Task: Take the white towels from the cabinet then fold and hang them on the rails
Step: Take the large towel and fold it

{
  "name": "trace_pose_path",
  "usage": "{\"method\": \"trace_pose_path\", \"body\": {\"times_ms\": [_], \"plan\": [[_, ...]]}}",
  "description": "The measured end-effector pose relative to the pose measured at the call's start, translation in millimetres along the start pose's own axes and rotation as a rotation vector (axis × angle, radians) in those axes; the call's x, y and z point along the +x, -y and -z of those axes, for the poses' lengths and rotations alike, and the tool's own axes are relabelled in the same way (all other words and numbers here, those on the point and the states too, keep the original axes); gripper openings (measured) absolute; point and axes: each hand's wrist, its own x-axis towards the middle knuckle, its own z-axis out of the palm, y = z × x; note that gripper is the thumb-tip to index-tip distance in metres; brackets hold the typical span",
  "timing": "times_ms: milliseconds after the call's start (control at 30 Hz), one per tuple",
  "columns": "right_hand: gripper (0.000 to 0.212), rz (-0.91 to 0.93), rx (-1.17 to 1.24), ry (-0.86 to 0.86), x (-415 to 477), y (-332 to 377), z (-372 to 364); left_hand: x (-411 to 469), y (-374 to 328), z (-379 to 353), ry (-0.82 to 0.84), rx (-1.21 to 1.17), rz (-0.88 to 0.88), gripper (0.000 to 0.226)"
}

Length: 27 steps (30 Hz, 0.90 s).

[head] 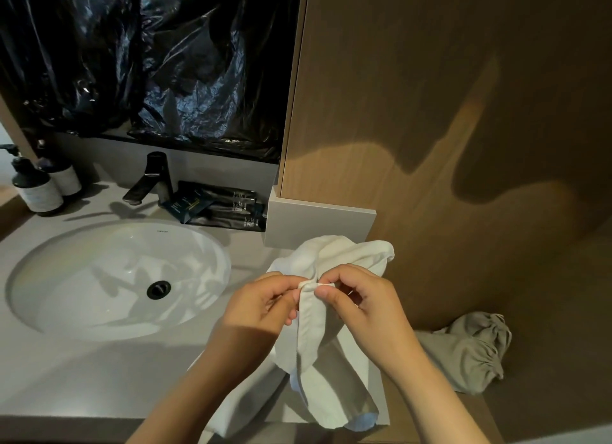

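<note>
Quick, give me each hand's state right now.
Left hand: pinches the edge of the white towel.
Right hand: pinches the same towel edge, right beside the left.

1. A single wide-angle view comes from the person's head and looks forward and steeply down over the counter point(99, 370).
2. It sits close. The left hand point(261, 306) and right hand point(367, 306) fill the lower middle, with both forearms running in from the bottom edge. They pinch a towel point(314, 331) just under the lens.
3. The sink point(82, 278) lies at lower left, seen from above at a slant. The tap point(152, 178) and bottles point(38, 191) stand behind it, farther off.
4. Ahead, the top of the frame takes in black plastic sheeting point(149, 52) on the left and a wooden wall panel point(430, 95) on the right, both near.
5. The panel's upright edge leans in the frame.
</note>
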Motion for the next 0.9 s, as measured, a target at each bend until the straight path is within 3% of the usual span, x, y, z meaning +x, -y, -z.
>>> {"method": "trace_pose_path", "body": {"times_ms": [433, 633, 733, 900], "plan": [[0.008, 0.010, -0.083, 0.021, 3, -3, 0, -3, -9, 7, 0.082, 0.199, -0.067, 0.020], [0.007, 0.018, -0.075, 0.020, 4, -3, -2, 1, -4, 4, 0.035, 0.400, -0.173, 0.040], [0.004, 0.018, -0.055, 0.005, 7, -4, -2, 2, -4, 4, -0.022, 0.392, -0.188, 0.054], [0.008, 0.084, -0.059, 0.013, 22, -5, -1, 9, -8, 10, -0.041, 0.387, -0.186, 0.048]]}}
